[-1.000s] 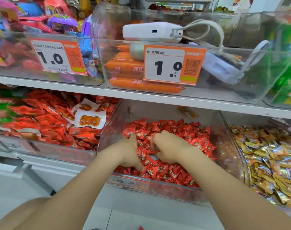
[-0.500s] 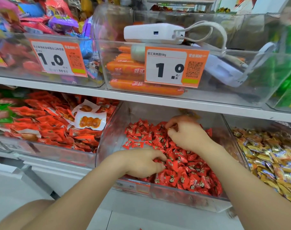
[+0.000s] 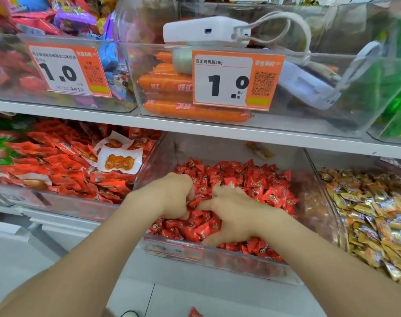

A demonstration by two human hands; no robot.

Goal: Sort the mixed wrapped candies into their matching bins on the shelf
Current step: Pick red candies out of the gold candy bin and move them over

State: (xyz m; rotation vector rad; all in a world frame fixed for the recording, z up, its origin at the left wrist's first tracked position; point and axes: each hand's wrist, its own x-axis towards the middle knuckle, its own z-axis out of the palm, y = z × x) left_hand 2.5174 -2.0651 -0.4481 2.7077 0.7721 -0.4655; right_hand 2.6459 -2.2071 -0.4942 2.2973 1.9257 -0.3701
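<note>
Red candies lie heaped in the clear middle bin on the lower shelf, their wrappers pointing every way. The bin's long side runs front to back. The left hand curls into the pile, and I cannot tell whether it grips any. The right hand lies spread on the candies, holding nothing.

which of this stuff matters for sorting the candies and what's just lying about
Job: left hand and right hand, both in the small red wrapped candies; their clear plastic bin; gold wrapped candies next door; stray yellow wrapped candy at the back.
Lying about: white power bank; orange sausages; orange price tag; flat red snack packets.
</note>
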